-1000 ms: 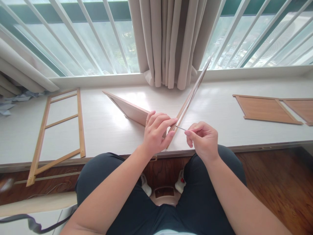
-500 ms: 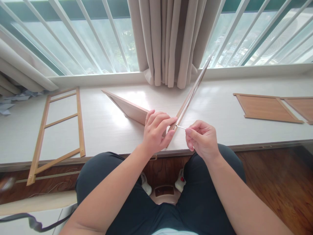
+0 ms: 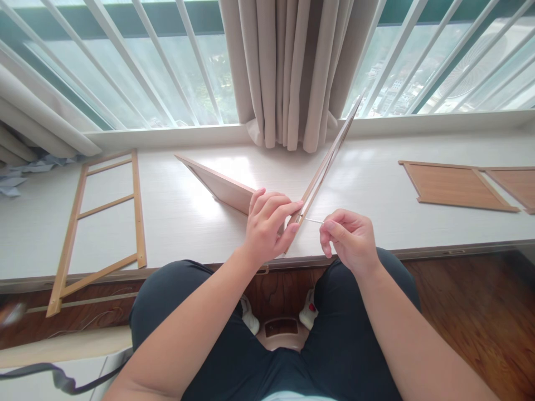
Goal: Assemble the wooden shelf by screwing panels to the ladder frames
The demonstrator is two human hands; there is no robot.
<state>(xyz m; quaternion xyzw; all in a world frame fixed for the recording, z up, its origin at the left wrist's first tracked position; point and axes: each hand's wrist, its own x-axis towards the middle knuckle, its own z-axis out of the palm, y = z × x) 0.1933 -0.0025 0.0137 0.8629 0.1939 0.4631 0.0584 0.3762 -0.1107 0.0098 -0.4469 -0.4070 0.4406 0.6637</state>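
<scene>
Left hand (image 3: 267,225) grips two upright wooden panels (image 3: 326,159) at their corner; right hand (image 3: 349,239) pinches a thin pin (image 3: 313,220) beside it, near the sill edge (image 3: 438,252).

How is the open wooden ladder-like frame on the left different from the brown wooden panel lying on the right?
The open wooden ladder-like frame is only thin slats with gaps showing the white ledge through; the brown wooden panel is a solid board inside its rim. The frame is pale tan and hangs over the ledge's near edge; the panel is darker brown and lies fully on it. Both lie flat, away from both hands.
</scene>
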